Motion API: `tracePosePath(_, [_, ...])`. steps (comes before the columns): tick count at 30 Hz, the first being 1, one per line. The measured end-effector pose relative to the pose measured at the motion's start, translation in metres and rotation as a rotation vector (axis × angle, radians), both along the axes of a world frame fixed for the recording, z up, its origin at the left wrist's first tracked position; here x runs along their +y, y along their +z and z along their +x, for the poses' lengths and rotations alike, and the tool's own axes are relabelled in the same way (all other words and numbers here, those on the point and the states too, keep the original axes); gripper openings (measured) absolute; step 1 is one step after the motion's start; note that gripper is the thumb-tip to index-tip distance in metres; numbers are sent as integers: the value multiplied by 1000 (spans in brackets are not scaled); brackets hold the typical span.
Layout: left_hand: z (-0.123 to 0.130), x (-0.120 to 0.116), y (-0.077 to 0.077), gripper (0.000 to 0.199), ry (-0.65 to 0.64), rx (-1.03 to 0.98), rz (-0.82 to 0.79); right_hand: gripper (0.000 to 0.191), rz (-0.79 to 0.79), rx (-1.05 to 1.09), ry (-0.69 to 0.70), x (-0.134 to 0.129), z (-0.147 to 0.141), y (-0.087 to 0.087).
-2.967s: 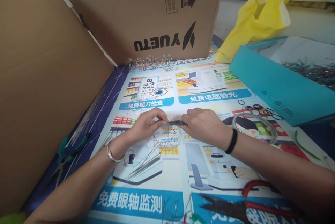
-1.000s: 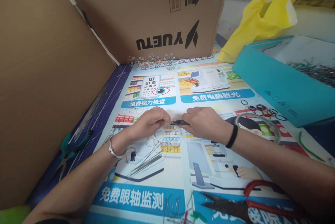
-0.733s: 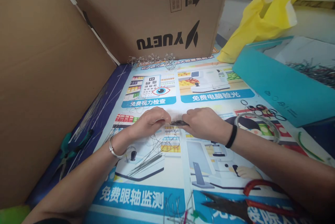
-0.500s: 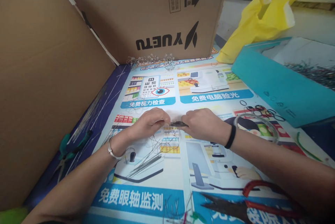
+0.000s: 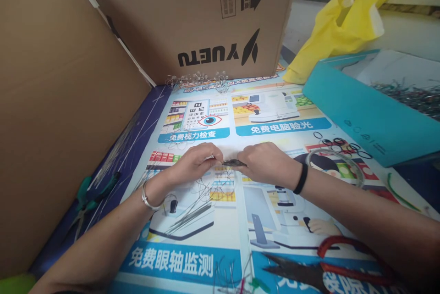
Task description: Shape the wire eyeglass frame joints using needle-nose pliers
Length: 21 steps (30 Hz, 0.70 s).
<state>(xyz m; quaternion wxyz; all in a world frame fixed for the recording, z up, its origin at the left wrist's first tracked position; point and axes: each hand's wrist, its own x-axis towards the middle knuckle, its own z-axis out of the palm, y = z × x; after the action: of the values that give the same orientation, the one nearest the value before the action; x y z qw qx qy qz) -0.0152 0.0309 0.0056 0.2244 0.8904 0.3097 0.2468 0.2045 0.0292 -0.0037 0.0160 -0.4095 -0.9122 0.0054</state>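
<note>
My right hand (image 5: 263, 162) is closed round a pair of pliers (image 5: 235, 163), whose dark jaws point left. The handles are hidden in the palm. My left hand (image 5: 199, 161) pinches thin wire at the tip of those jaws, with thumb and index finger pressed together. Thin, curled wires (image 5: 215, 186) hang and lie below the two hands. A bundle of straight wires (image 5: 190, 218) rests on the printed mat (image 5: 227, 230) under my left wrist.
Red-handled scissors (image 5: 309, 271) lie front right, and green-handled pliers (image 5: 84, 204) at left. A turquoise box (image 5: 347, 110) of wire scraps stands right, near black rings (image 5: 338, 141) and a yellow bag (image 5: 330, 32). Cardboard (image 5: 147, 19) walls the back and left.
Both hands and the pliers keep almost the same place and grip. The whole view has shifted very slightly.
</note>
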Motion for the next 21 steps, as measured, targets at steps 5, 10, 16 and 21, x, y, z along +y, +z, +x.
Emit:
tracePosePath(5, [0, 0, -1, 13, 6, -3, -6, 39, -25, -14, -3, 0, 0, 2])
tracePosePath(10, [0, 0, -1, 13, 11, -11, -9, 40, -33, -25, -7, 0, -1, 3])
tracePosePath(16, [0, 0, -1, 12, 10, -6, -14, 40, -18, -30, -2, 0, 0, 4])
tracePosePath(21, [0, 0, -3, 12, 15, -8, -23, 40, -18, -25, 2, 0, 0, 4])
